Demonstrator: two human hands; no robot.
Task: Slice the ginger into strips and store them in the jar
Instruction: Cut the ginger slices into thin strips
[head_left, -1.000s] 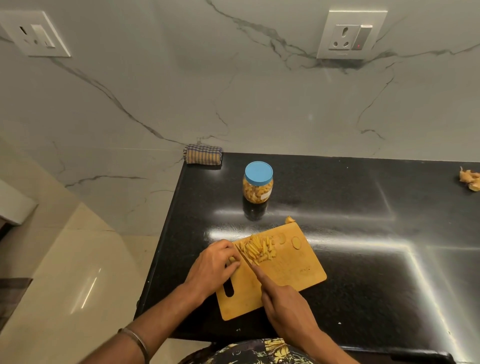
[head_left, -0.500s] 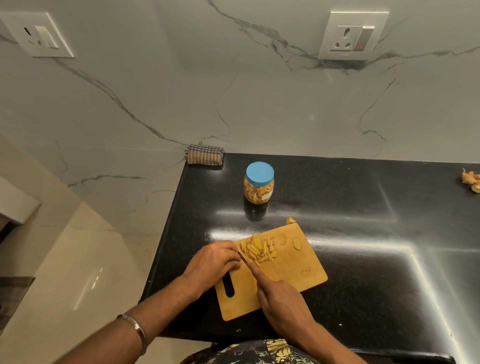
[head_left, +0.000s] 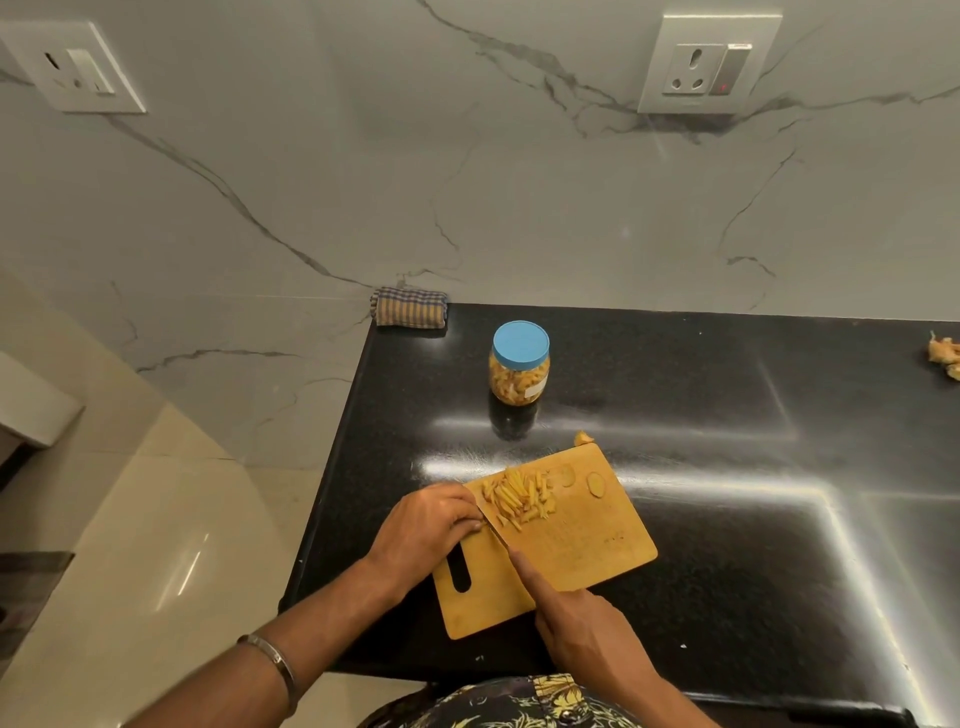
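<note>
On the black countertop (head_left: 727, 467) there's a wooden cutting board (head_left: 582, 545) sitting near the front edge, toward the left end. The person's right hand (head_left: 587, 629) grips a knife (head_left: 493, 527), index finger stretched along the spine, blade down on the board right at the left edge of the pile of ginger strips (head_left: 519, 496). The left hand (head_left: 423, 527) sits at the board's left side, fingers curled and tips bunched against the blade; can't really tell whether there's ginger pinched under them. Two ginger slices (head_left: 595, 483) lie near the board's far right corner, and a small ginger bit (head_left: 583, 439) sits just off that corner. The jar (head_left: 519, 370), blue lid on, with ginger inside, stands farther back, apart from the board. A folded checked cloth (head_left: 410, 307) sits at the back left corner, and ginger peels (head_left: 945, 353) lie at the right edge.
</note>
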